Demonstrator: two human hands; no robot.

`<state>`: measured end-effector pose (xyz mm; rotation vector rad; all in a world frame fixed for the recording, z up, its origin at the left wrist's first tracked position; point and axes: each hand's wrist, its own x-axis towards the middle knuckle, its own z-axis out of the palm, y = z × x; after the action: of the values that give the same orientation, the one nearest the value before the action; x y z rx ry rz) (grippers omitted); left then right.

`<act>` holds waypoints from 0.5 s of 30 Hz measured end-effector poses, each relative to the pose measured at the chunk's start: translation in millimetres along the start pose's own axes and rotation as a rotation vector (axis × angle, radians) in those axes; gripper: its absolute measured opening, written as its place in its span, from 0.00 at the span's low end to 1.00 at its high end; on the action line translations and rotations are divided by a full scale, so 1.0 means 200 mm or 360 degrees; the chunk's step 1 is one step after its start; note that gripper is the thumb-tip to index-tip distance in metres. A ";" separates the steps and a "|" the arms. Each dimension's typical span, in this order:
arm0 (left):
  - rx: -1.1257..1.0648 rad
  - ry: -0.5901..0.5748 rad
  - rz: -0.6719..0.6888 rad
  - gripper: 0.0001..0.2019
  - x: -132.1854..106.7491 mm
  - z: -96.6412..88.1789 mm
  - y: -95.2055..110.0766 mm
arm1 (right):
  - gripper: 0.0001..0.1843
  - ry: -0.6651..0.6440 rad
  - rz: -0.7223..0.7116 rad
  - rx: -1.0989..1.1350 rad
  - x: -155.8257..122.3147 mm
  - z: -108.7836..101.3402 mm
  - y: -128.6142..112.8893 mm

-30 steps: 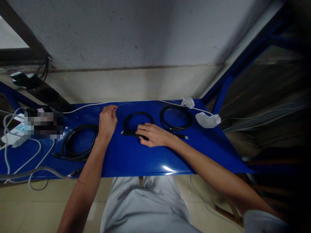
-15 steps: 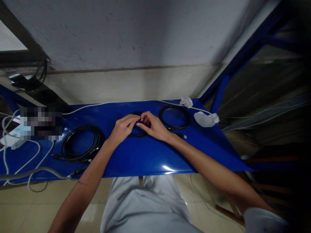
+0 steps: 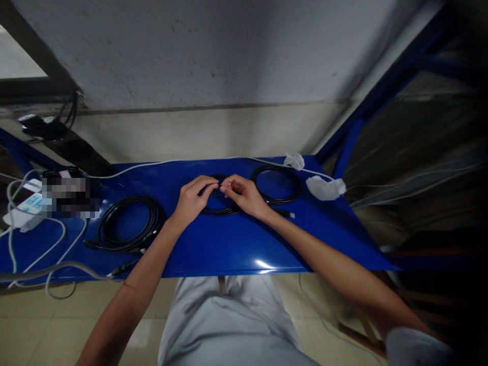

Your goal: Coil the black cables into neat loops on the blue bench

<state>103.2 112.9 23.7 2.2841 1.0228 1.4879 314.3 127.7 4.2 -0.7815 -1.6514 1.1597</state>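
A coiled black cable (image 3: 221,211) lies on the blue table in front of me, partly hidden by both hands. At its far side my left hand (image 3: 194,199) is closed in a pinch, thumb against fingertips. My right hand (image 3: 244,195) pinches just beside it, the fingertips almost meeting those of the left. Something small and dark shows between the fingertips, too small to name. To the right lies a second black cable coil (image 3: 298,189), with a plug end (image 3: 286,213) near my right wrist. A thicker black cable coil (image 3: 110,246) rests left of my left forearm.
A white power strip (image 3: 25,213) with tangled white cords sits at the table's left end, near a blurred-out patch. Crumpled white pieces (image 3: 324,188) lie at the far right. A white cord (image 3: 152,164) runs along the back edge by the wall. Blue frame bars (image 3: 346,147) rise at right.
My right fingers have shifted and curled in closer, and the fingertips of both hands now pinch side by side. The coils lie where they were; the view has moved slightly.
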 end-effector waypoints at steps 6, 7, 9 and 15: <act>0.0102 -0.0086 -0.0001 0.07 0.00 -0.01 -0.03 | 0.19 0.0088 0.0034 0.0045 0.01 0.00 0.03; 0.0134 -0.0092 -0.0005 0.08 0.01 -0.02 -0.04 | 0.19 0.0118 0.0046 0.0061 0.02 -0.01 0.03; 0.0205 -0.0060 -0.0034 0.09 0.01 -0.04 -0.06 | 0.21 0.0175 0.0061 0.0097 0.02 -0.01 0.03; 0.0416 0.0092 -0.0218 0.10 0.03 -0.12 -0.13 | 0.22 0.0260 0.0061 0.0144 0.04 -0.03 0.02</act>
<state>72.7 131.7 24.9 2.2934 1.4356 1.4464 317.4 138.7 2.9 -0.8308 -1.4455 1.1576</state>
